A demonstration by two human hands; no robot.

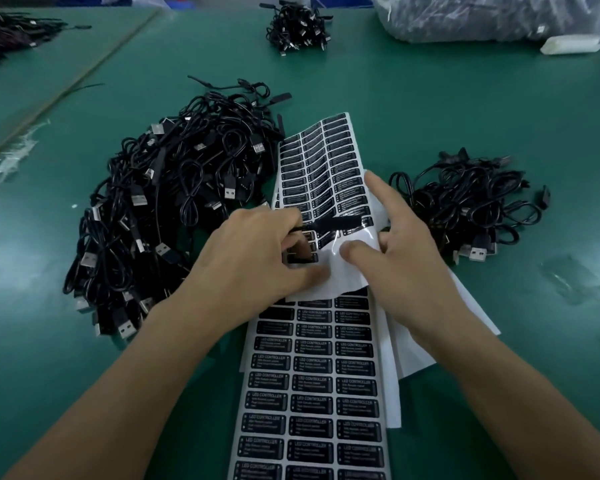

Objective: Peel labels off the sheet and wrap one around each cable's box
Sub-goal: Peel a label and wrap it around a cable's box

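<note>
Fingers (286, 216) of the left hand (250, 261) were curled and pinched one end of a slim black cable box (336, 223), which stuck out to the right across the label sheet (326, 161), just above the thumb. Below the box, one black label (300, 258) sat under the left thumb; whether it was lifted off the backing could not be told. The right hand (406, 258) gripped the same sheet, thumb pressed on its bare white lower part, index finger straight up along the right edge and the other fingers behind the paper. The sheet curved up off the desk (430, 98) between both hands, its far end lying against the big cable pile (170, 209).

Labels ran in three columns on the held sheet. A second sheet (312, 393), also three columns wide, lay flat under the wrists, toward the near edge. Several blank white sheets (416, 355) fanned out beneath it on the right; their number was unclear.

Four cable piles lay on the desk: the big one at left, a smaller pile (465, 209) just right of the right hand, a far pile (297, 27) in the middle and another (11, 32) at far left. One plastic bag (499, 15) sat at far right.
</note>
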